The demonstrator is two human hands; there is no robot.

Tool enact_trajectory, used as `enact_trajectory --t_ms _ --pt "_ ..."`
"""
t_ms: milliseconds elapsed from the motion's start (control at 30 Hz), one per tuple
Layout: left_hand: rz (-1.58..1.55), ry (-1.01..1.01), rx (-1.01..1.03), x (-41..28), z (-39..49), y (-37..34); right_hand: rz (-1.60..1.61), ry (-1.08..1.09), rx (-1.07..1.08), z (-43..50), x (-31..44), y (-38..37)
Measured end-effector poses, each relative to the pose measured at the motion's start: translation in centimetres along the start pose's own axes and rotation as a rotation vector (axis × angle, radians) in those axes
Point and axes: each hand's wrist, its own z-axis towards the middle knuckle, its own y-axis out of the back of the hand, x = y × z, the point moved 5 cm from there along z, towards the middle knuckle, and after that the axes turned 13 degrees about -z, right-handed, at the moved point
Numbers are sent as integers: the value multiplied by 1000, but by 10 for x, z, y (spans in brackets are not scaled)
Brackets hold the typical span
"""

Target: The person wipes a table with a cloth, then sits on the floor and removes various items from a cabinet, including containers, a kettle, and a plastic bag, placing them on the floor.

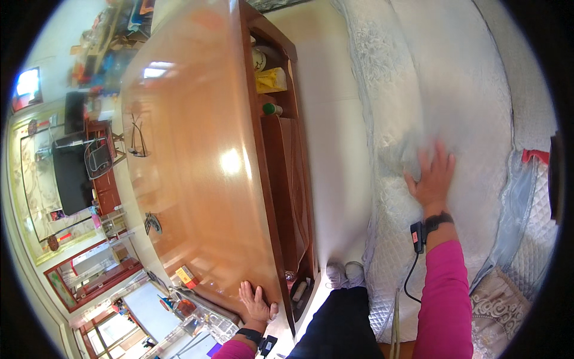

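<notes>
My left hand (256, 303) rests with fingers apart near the end of a glossy brown wooden coffee table (197, 188). Close to it on the tabletop is a small yellow and red box (186, 276). My right hand (433, 177) is spread over the pale quilted cover (390, 197) of a long seat, palm down, with nothing in it; its fingertips look slightly blurred. Each wrist has a black strap with a small device, and a cable hangs from the right one. A pair of glasses (138, 140) lies on the far part of the tabletop.
The table's open shelf holds a yellow packet (271, 80) and a green-capped container (271, 109). My shoes (345, 273) stand on the light floor between table and seat. A patterned cushion (497, 305) lies at lower right. A television (71, 175) stands beyond the table.
</notes>
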Motion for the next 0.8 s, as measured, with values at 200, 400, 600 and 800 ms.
enact_trajectory --t_ms 200,400,600,800 --pt "-83 249 25 -29 56 6 -38 -12 153 -7 -4 -16" --pt "-54 302 -129 -38 107 9 -77 -10 184 -15 -2 -21" --pt "-12 289 -150 -35 104 13 -34 1 331 -13 -1 -17" --pt "6 377 -220 -49 103 17 34 303 196 -3 -8 -19"
